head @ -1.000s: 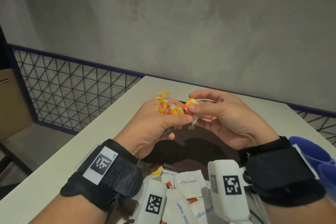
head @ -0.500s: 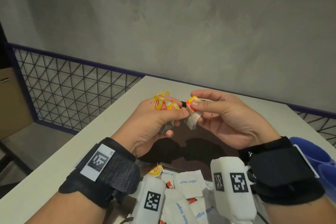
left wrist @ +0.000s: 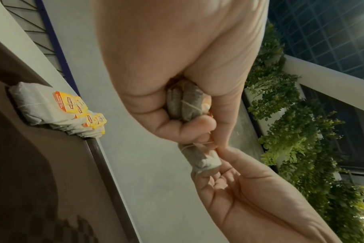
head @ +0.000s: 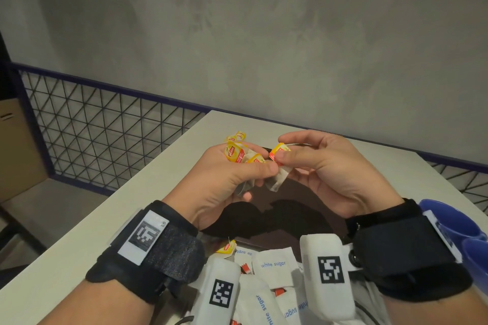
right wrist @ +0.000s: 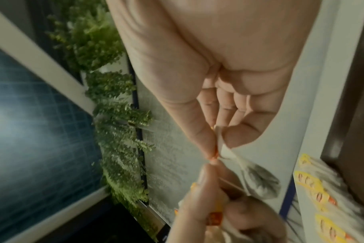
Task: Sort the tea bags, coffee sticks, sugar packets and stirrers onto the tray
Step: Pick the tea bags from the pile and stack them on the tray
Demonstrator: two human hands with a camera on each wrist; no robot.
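Both hands are raised above the dark brown tray [head: 303, 221]. My left hand [head: 254, 167] grips a bunch of tea bags [head: 235, 153] with yellow tags; the bags sit in its curled fingers [left wrist: 185, 103]. My right hand [head: 280, 159] pinches a single tea bag by its yellow tag [head: 280, 151] between thumb and forefinger, right beside the left thumb. That bag [head: 278, 179] hangs below the pinch [right wrist: 260, 180]. A row of tea bags [left wrist: 52, 108] lies along the tray's far rim [right wrist: 320, 195].
White sugar packets [head: 272, 264] lie piled at the tray's near edge, with one loose tea bag tag [head: 226, 247] among them. Blue cups [head: 449, 221] stand at the right. The pale table [head: 118, 219] ends at a wire-mesh railing [head: 92, 134] on the left.
My right hand has drawn one tea bag slightly clear of the left hand's bunch, so its bag now hangs free. Both hands stay at about the same height.
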